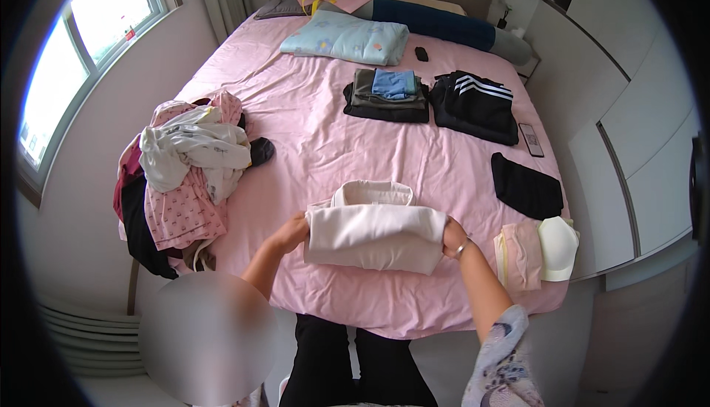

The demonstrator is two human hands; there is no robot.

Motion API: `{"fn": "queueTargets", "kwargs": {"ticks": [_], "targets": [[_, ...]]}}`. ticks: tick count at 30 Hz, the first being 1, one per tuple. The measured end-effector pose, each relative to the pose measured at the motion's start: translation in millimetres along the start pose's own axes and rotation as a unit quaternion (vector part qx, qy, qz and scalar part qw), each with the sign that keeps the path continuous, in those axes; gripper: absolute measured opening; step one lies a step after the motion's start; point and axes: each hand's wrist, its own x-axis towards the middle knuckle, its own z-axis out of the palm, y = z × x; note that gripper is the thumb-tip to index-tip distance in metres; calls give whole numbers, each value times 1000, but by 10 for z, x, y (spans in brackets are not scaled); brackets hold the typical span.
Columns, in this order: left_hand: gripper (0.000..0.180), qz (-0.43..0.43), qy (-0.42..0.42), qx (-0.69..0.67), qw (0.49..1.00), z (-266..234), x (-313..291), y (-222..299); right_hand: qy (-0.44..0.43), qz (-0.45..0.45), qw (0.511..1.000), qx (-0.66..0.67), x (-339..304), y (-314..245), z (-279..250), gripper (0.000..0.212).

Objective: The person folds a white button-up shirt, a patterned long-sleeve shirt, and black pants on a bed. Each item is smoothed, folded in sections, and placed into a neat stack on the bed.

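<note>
A cream collared top [373, 237] lies partly folded near the front of the bed, its lower part turned up toward the collar. My left hand [294, 234] is closed on the left end of the fold. On the opposite end, my right hand [453, 239], with a bracelet at the wrist, grips the fabric in the same way. The fingertips of both hands are partly hidden by the cloth. The collar stands up just beyond the folded layer. Pink bedding [296, 163] spreads beneath the top.
A loose heap of clothes [192, 163] sits at left. Folded dark clothes [384, 100], striped black clothing [477, 107], a phone [531, 140] and a black folded garment [525, 187] lie toward the right. A pale bra [558, 249] rests at the near right corner, a folded quilt [344, 36] farther back.
</note>
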Motion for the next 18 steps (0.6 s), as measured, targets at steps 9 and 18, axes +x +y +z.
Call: {"fn": "queueTargets", "kwargs": {"ticks": [9, 18], "targets": [[49, -144, 46, -294, 944, 43, 307, -328, 196, 23, 979, 58, 435, 546, -248, 46], [34, 46, 130, -30, 990, 40, 434, -418, 308, -221, 875, -300, 295, 485, 49, 28]]}}
